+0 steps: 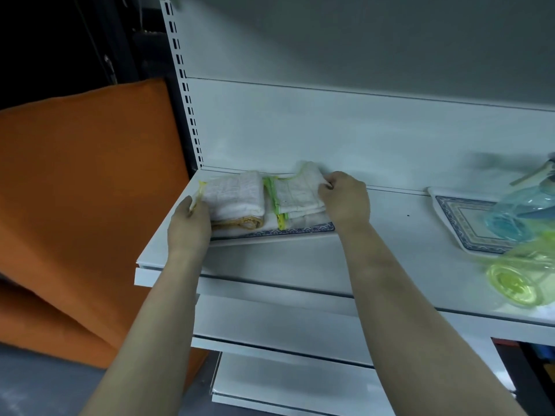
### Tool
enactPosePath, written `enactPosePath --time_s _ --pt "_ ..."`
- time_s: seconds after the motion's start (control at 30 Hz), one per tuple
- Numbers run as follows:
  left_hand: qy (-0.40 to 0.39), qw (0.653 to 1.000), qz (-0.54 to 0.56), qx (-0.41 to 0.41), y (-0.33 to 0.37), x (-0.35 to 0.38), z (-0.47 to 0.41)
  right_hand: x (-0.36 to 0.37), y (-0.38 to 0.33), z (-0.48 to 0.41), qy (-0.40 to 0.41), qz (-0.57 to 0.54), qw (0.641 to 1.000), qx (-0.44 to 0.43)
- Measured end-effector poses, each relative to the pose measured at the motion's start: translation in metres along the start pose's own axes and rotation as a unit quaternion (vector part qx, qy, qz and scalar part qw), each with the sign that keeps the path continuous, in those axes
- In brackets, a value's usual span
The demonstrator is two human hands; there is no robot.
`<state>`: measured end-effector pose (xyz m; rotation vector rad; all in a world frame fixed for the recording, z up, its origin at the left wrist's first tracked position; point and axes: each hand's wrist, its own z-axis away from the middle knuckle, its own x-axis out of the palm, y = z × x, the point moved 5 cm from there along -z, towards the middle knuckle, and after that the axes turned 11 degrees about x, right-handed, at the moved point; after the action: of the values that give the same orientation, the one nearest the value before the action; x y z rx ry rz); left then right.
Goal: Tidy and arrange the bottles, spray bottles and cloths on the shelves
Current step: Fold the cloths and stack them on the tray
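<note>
My left hand (189,226) grips the yellow-trimmed cloth (237,196) at its left end; my right hand (345,196) pinches the green-trimmed cloth (297,193) at its right edge; the cloths lie side by side between them on the patterned tray (300,230) at shelf (390,235) left, long axes near-to-far.

Woven white cloths (237,197); smooth painted metal shelf (300,259); glossy, seemingly plastic bottles (516,283); matt orange fabric (84,181).

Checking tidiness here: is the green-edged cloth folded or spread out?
Folded. The green-edged cloth shows stacked layers along its front edge; the right hand pinches its right end.
</note>
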<state>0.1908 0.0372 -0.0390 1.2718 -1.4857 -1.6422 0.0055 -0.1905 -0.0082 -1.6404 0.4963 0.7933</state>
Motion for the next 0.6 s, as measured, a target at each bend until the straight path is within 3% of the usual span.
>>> enactPosePath --time_s 0.1,0.23,0.33,0.6 --pt "0.002 1.0 0.013 -0.008 -0.001 0.001 -0.002 0.0 0.009 0.0 -0.007 0.051 0.997 0.056" --pt "0.007 0.999 0.04 -0.009 0.003 0.008 -0.003 0.001 0.028 0.009 -0.085 -0.057 0.986 0.132" --pt "-0.005 0.998 0.059 -0.018 0.006 0.018 -0.004 -0.004 0.033 0.013 -0.059 -0.084 0.985 0.137" --pt "-0.066 0.995 0.074 -0.012 0.016 0.062 -0.004 -0.023 0.062 0.014 0.035 -0.035 0.99 0.132"
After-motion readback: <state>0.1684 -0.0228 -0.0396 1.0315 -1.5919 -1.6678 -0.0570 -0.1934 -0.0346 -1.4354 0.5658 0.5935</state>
